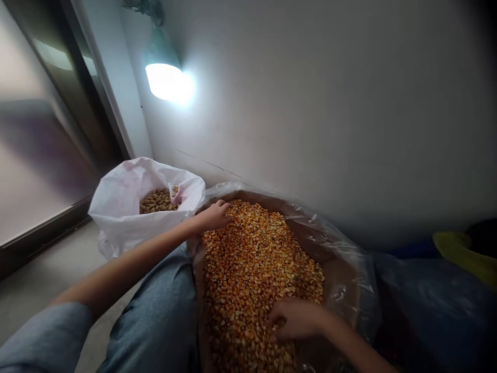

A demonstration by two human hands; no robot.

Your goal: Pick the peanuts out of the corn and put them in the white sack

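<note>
A large bag with a clear plastic liner is filled with orange and yellow corn kernels. My left hand rests at the upper left of the kernels, near the bag's rim, its fingers curled together over them; what they hold, if anything, is hidden. Lower right, my right hand is just over the kernels with fingers bent and slightly blurred, thumb and forefinger curving toward each other. Whether kernels are between them is too small to tell.
Left of the corn stands a white sack with peanuts inside. A lit bulb hangs before the wall. Dark plastic bags and a yellow-green item lie at the right. My denim-covered leg is beside the corn.
</note>
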